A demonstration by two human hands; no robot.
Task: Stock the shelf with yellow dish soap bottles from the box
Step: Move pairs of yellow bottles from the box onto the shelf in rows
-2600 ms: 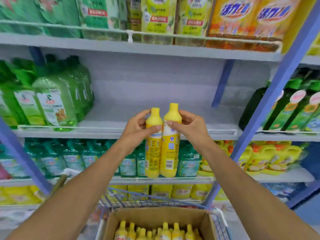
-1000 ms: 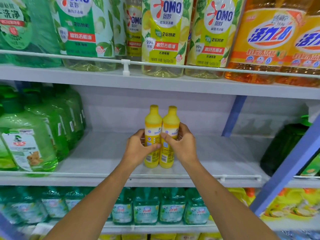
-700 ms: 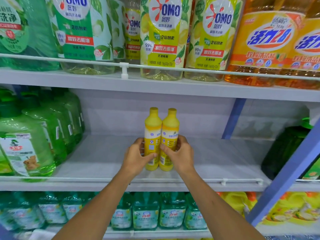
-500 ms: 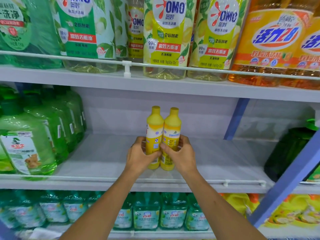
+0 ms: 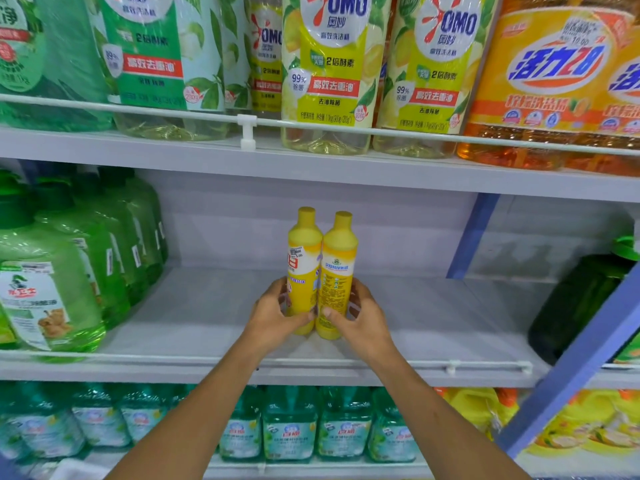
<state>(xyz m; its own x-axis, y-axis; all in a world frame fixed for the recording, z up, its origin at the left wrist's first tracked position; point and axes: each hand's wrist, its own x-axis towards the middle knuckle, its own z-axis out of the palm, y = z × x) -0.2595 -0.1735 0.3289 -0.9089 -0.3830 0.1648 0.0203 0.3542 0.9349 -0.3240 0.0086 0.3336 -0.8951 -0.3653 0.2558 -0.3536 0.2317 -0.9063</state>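
Standing two yellow dish soap bottles (image 5: 320,271) upright on the middle shelf (image 5: 433,323), left hand (image 5: 277,315) and right hand (image 5: 360,318) are each gripping one; letting go likely comes next.

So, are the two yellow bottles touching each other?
Touching. The head view shows the left yellow bottle and the right yellow bottle pressed side to side, with no gap between their bodies.

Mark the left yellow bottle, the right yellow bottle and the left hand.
left yellow bottle (image 5: 304,271), head view, on its front label.
right yellow bottle (image 5: 337,280), head view, on its printed label.
left hand (image 5: 273,318), head view, on the back of the hand.
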